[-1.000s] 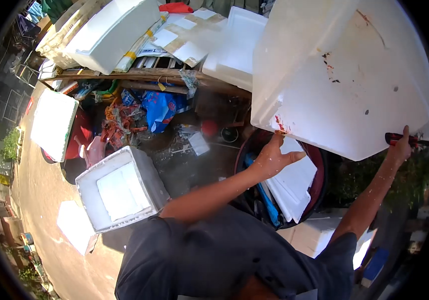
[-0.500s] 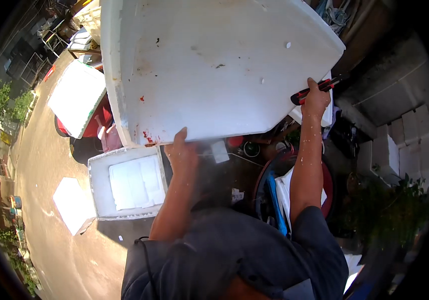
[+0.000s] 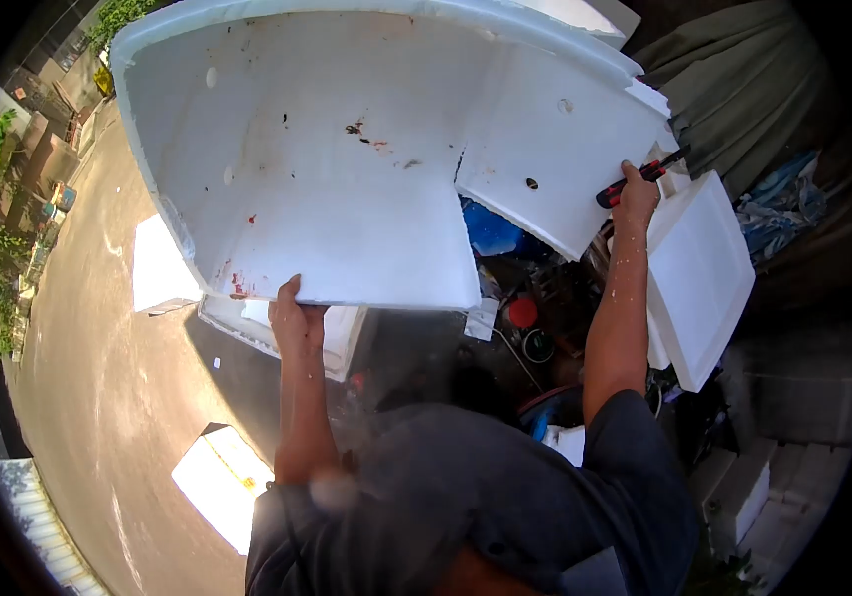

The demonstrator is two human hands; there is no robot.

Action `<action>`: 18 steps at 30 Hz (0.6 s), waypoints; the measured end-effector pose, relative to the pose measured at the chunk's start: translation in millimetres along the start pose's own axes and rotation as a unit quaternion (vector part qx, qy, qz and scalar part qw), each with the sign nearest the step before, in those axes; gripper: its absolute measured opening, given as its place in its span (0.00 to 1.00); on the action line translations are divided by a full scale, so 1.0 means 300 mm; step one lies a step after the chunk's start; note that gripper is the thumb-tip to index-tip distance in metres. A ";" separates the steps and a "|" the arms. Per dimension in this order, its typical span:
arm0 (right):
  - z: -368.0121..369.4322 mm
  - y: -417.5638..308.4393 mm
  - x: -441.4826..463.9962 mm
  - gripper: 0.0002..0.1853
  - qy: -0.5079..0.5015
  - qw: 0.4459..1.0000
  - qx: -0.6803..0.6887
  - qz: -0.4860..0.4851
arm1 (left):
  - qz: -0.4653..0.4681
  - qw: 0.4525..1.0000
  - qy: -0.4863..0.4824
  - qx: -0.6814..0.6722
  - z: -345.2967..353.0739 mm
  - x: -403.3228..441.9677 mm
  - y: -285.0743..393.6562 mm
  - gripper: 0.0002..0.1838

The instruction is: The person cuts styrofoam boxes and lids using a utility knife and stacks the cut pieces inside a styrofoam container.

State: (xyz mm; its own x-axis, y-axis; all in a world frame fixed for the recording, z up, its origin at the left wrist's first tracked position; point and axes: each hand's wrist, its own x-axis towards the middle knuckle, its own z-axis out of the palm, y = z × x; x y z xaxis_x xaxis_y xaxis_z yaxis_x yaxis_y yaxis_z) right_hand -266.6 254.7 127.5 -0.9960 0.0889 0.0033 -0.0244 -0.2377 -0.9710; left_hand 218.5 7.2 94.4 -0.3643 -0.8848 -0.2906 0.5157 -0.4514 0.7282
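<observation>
A large white foam box (image 3: 347, 179), stained with red and brown specks, is held up before me; its wall is split, with a gap at the lower right. My left hand (image 3: 297, 320) grips its lower edge, thumb on the near face. In my right hand (image 3: 637, 199) is a red and black cutter (image 3: 642, 176), and that hand is against the broken right-hand piece (image 3: 545, 149) of the box. What its fingers touch behind the piece is hidden.
Below the foam box stands a smaller white box (image 3: 342, 338), partly hidden. White foam pieces (image 3: 222, 482) lie on the ground at left. A white foam lid (image 3: 706, 278) leans at right. A red round object (image 3: 522, 313) and a dark tub (image 3: 550, 405) are under my right arm.
The large foam box has moved left with both hands, and its wall has split open at the lower right. The view has turned.
</observation>
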 end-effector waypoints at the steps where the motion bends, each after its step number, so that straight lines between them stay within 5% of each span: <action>1: 0.027 0.004 0.026 0.14 -0.055 0.998 0.003 -0.014 | 0.001 0.999 0.034 -0.015 -0.047 0.015 0.013 0.23; 10: 0.277 0.387 0.005 0.17 -0.316 0.932 -0.027 0.177 | 0.094 0.953 0.284 -0.052 -0.582 -0.389 0.215 0.32; 18: 0.510 0.628 -0.304 0.20 -0.346 0.900 -0.137 0.227 | 0.231 0.854 0.436 -0.166 -0.981 -0.886 0.197 0.25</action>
State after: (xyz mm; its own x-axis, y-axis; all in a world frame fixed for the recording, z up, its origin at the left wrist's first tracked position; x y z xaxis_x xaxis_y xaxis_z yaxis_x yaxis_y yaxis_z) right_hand -193.3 53.8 -19.0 -0.7146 -0.6039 -0.3530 0.3269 0.1579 -0.9318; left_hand 573.9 181.7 31.9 0.5791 -0.6609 -0.4774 0.6923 0.0894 0.7160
